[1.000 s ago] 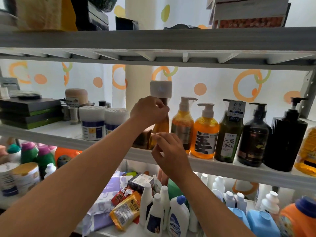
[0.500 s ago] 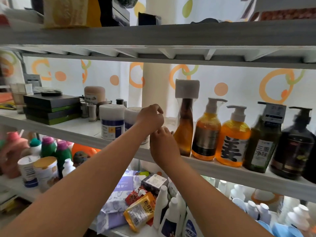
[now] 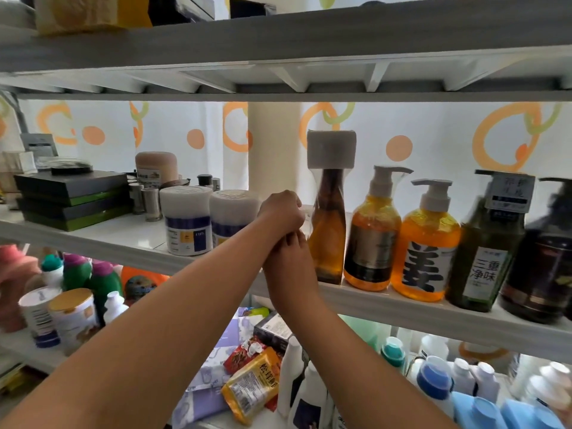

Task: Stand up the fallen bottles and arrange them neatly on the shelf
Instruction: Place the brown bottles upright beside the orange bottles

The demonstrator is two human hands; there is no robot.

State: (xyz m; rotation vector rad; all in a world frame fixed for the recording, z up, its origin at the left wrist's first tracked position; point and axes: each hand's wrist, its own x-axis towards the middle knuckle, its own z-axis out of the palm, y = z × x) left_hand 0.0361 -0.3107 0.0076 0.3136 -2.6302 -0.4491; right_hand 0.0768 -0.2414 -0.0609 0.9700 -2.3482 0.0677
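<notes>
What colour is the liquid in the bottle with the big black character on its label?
Orange; the bottle shows best in the head view.

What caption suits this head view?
Person's left hand and right hand meet beside the upright amber bottle on the shelf.

On the shelf (image 3: pixel 402 308), upright in a row along the front edge toward the right end: amber bottle (image 3: pixel 329 239) topped by a white block, brown-label pump bottle (image 3: pixel 371 246), white-label pump bottle (image 3: pixel 428 255), green bottle (image 3: pixel 486 255), dark bottle (image 3: pixel 548 261). Just left of the amber bottle, left hand (image 3: pixel 280 212) with curled fingers, touching right hand (image 3: pixel 289 264) below it; anything held, hidden. Further left, two white jars (image 3: pixel 185 221) side by side; near the left end, stacked black boxes (image 3: pixel 74 196).
</notes>
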